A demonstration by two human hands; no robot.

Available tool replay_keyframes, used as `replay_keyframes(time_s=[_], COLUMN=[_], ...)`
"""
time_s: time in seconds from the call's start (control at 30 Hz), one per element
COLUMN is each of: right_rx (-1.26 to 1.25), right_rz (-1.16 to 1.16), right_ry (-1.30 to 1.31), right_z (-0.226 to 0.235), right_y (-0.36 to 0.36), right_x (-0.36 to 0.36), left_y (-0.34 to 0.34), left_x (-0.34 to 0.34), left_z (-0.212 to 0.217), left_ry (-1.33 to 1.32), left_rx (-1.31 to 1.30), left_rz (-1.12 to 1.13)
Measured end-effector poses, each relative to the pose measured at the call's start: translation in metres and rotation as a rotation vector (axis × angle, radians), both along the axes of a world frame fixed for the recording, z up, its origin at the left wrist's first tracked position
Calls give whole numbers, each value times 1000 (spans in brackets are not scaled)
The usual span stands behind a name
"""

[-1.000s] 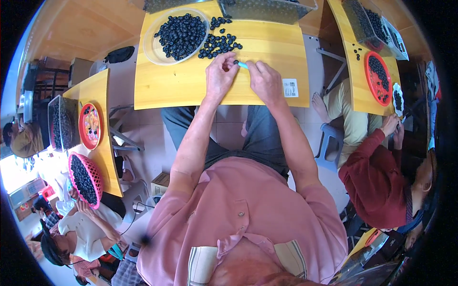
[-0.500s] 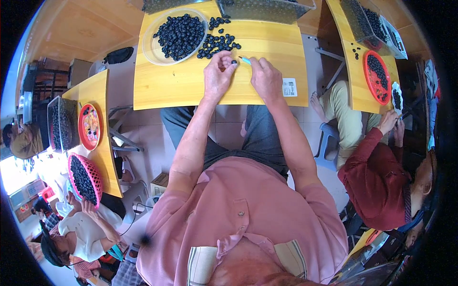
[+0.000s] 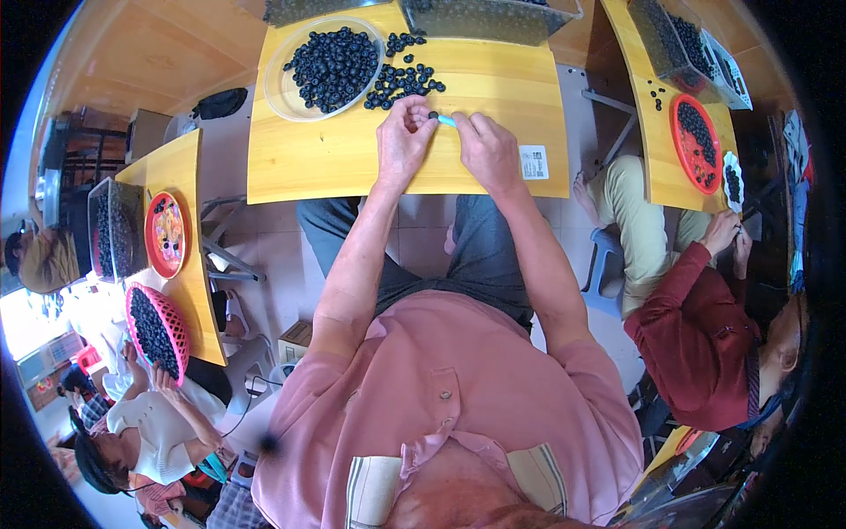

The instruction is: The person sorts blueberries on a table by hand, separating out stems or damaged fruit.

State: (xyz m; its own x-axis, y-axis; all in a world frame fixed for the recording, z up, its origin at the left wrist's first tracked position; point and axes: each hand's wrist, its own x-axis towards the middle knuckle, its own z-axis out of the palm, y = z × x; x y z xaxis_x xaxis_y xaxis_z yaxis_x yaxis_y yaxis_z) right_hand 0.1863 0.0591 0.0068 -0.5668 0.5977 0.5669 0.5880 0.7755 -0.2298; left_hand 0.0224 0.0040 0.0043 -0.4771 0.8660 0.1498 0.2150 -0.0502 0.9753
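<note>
My left hand (image 3: 404,141) pinches one small, dark, round bead (image 3: 433,115) between thumb and fingertips. My right hand (image 3: 487,152) grips a thin, light-blue-handled tool (image 3: 447,120), whose far end meets the bead or lies right against it; the tip itself is hidden. Both hands are above the near part of a yellow wooden table (image 3: 335,167). Past my left hand lies a loose group of similar dark beads (image 3: 401,84). Beside them, a clear round tray (image 3: 276,93) holds a heap of them.
Clear bins (image 3: 480,26) of dark beads stand along the table's far edge. A white label (image 3: 534,162) is stuck at right. Another person in dark red (image 3: 696,326) works at the right table with a red tray (image 3: 677,132). At left, someone handles a pink basket (image 3: 181,331).
My right hand has shifted slightly left, bringing the tool's end from beside the bead onto it. My left hand stays nearly in place.
</note>
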Motion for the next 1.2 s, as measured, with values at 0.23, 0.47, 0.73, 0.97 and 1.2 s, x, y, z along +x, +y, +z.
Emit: replay_keyframes(time_s=[0.23, 0.47, 0.73, 0.97, 1.2], right_rx=[-8, -61, -79, -65, -70], right_rz=[-4, -71, -106, -106, -103], right_ry=[16, 8, -19, 3, -4], right_z=[-2, -2, -2, 0, -2], right_y=[1, 5, 1, 2, 4], right_x=[-1, -2, -1, 0, -1], left_y=[0, 2, -12, -7, -8], left_x=[-1, -5, -26, -99, -67], left_z=[-1, -11, 3, 60, 30], left_ry=[9, -223, 23, 496, 819], left_rx=[-10, 92, 158, 202, 42], left_rz=[-14, -14, 142, 357, 129])
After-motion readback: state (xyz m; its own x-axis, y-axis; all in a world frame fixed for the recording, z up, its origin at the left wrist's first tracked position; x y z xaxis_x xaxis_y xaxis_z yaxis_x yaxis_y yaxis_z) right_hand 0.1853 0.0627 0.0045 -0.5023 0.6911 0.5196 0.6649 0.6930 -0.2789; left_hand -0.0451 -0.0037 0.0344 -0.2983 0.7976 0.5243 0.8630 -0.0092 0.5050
